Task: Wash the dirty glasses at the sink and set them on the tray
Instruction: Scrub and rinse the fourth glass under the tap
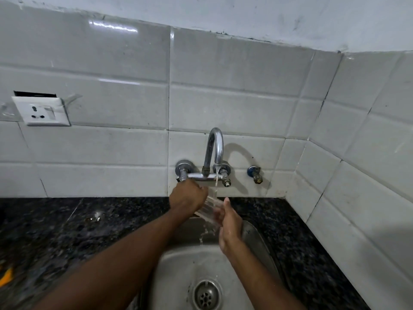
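Right now you have one clear glass (pixel 206 209) under the running tap (pixel 215 144), tilted, its upper end toward the wall and its lower end out over the sink (pixel 257 242). The water stream (pixel 216 183) lands on its upper part and runs off the low end into the basin, so the tilt looks chosen to let the rinse drain rather than pool.

Your left hand (pixel 187 195) curls over the glass's upper end, just below the left tap valve. The back of the hand hides the fingers, so I can't tell whether they wrap the rim or reach inside. It reads as the holding hand.

Your right hand (pixel 230 222) is flat-ish, with the fingers nearly straight against the lower side of the glass and the thumb up beside it. It looks like it is supporting or rubbing, not clamping. Wet glass is slippery, so a two-hand hold makes sense.

Both hands sit over the basin, above the drain (pixel 206 295), so splash falls in the sink, not on the dark counter (pixel 67 231). A wall socket (pixel 42 110) sits well apart to the left.

Step judged: rinsing, mid-wash. The tray is not in view and no other glasses are visible, so overall progress is unclear. Likely next is to shake off the water and carry the glass to the tray with a firmer grip.
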### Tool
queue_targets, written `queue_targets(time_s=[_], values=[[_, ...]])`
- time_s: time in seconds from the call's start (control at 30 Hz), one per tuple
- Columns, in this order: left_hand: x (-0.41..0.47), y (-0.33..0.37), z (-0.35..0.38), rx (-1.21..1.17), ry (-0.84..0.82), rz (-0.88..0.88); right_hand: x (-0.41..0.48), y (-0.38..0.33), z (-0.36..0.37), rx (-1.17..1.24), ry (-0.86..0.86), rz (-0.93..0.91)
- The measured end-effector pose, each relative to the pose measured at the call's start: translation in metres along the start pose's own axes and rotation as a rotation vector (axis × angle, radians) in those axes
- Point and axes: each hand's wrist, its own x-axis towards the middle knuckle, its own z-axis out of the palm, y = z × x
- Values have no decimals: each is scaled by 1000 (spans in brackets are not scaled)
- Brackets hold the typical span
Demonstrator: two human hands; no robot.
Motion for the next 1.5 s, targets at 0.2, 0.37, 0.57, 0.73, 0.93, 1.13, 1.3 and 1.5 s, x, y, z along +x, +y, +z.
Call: queue_targets(time_s=[0.2, 0.37, 0.57, 0.73, 0.93, 1.13, 1.3, 1.5], values=[[17, -39, -8, -572, -147, -397, 13, -54, -23, -300, -762, -8], [10, -47, -8, -751, -290, -497, 11, -70, -5, -1072, -912, -531], [8, -65, -1, -981, -48, -107, 10, -68, 2, -778, -1156, -343], [16, -55, 5, -812, -232, -455, 35, -55, 7, -1473, -1129, -1425], [14, -59, 11, -907, -115, -221, 44, -59, 9, -1235, -1359, -717], [15, -60, 18, -912, -315, -457, 46, -50, 3, -1502, -1116, -1332], [8, -66, 32, -898, -85, -252, 46, -56, 7, -1260, -1364, -814], [9, -69, 32, -992, -195, -298, 50, -43, -2, -1476, -1227, -1040]])
